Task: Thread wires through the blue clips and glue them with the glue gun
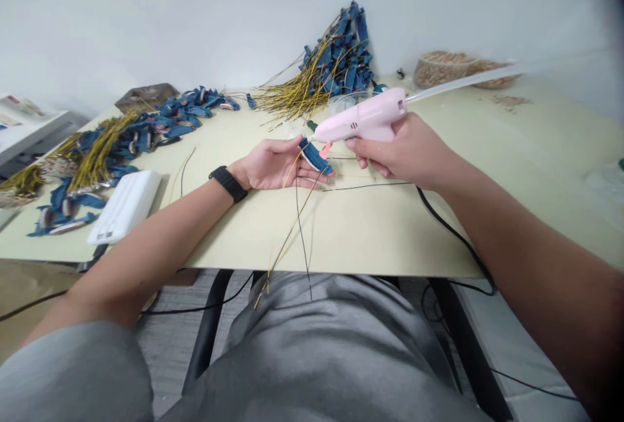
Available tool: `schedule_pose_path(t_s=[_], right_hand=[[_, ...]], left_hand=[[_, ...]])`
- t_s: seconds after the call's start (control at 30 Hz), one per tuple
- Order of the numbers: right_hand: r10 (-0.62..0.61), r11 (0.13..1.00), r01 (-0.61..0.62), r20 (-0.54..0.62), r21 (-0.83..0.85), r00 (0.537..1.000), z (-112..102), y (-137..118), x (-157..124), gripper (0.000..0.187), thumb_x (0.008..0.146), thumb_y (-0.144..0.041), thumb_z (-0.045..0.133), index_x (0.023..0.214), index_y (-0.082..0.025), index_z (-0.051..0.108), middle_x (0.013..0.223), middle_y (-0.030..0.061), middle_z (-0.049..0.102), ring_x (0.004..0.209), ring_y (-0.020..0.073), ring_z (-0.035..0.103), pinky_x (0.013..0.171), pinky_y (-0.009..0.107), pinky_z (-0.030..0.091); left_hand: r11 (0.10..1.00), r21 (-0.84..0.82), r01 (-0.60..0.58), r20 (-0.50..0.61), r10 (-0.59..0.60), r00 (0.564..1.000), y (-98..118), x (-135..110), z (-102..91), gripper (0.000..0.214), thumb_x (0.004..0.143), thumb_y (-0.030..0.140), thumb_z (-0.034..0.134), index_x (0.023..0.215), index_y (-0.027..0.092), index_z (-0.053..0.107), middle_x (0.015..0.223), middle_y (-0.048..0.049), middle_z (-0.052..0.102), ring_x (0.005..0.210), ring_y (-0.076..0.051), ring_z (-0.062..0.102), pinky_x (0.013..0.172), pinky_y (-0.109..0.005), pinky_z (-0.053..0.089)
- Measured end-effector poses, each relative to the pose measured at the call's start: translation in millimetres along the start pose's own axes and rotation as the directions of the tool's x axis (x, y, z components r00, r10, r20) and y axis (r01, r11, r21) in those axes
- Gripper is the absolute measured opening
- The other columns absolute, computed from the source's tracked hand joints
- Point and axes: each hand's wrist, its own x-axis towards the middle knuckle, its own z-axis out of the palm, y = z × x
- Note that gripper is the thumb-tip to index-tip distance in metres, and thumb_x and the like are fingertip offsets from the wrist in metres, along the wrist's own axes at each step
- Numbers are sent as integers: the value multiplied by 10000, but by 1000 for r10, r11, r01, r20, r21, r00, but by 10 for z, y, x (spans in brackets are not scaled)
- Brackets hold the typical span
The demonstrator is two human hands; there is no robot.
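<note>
My right hand (414,152) is wrapped round the handle of a pink hot glue gun (363,115), with a long clear glue stick (463,82) poking out of its back end. The gun's nozzle points left and meets the near end of a small blue fabric-wrapped piece (315,156). That piece lies across the fingers of my left hand (273,165), palm up, the thumb at its upper end. Thin yellow and black wires (297,214) hang from it over the table's front edge. What lies inside the blue wrapping is hidden.
A tall heap of blue pieces with yellow wires (341,58) leans against the wall; more blue pieces (180,113) spread along the left. A white box-shaped device (127,207) lies by my left forearm. A bowl of brownish bits (443,69) stands back right. A black cable (453,233) drops past the table edge.
</note>
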Motion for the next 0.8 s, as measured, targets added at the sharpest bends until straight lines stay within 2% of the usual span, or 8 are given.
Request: schedule_pose_path(t_s=[0.17,0.3,0.43,0.63,0.8], right_hand=[[11,1000,-11,-5,1,1000,3,-36,-21,258,1114,-103,842,878,-180,773,714,31,737,496,100,508,445,246,409],[9,1000,-9,-4,-5,1000,-8,-43,-28,271,1105,-91,837,862,-188,765,698,26,729,494,101,510,451,242,426],[12,1000,-12,-4,-21,1000,-13,-21,-15,293,1105,-105,833,840,-200,754,708,37,734,497,107,513,445,250,426],[-20,1000,20,13,-12,1000,-28,65,22,311,1023,-280,985,836,-241,739,748,60,751,545,142,529,435,284,435],[-32,999,33,25,-16,999,-50,107,31,338,1011,-333,992,825,-244,725,746,67,747,552,147,529,444,304,439]], left_hand=[[1000,13,8,-14,-7,1000,0,-3,-6,596,1286,540,526,1437,65,854,1499,-331,897,1384,-404,927,1247,-503,701],[1000,8,5,5,-5,1000,0,-6,-13,571,1289,537,535,1465,82,831,1517,-326,893,1394,-396,925,1237,-493,706],[1000,-2,6,-8,-6,1000,-2,-4,-20,560,1290,542,530,1502,96,795,1512,-328,893,1395,-406,926,1283,-530,688],[1000,-22,6,-9,-6,1000,-12,4,-39,589,1286,561,500,1512,101,791,1498,-325,899,1383,-406,931,1281,-532,693],[1000,-10,4,-38,-5,999,-18,0,-42,626,1284,580,493,1493,79,805,1465,-339,904,1388,-426,926,1318,-566,666]])
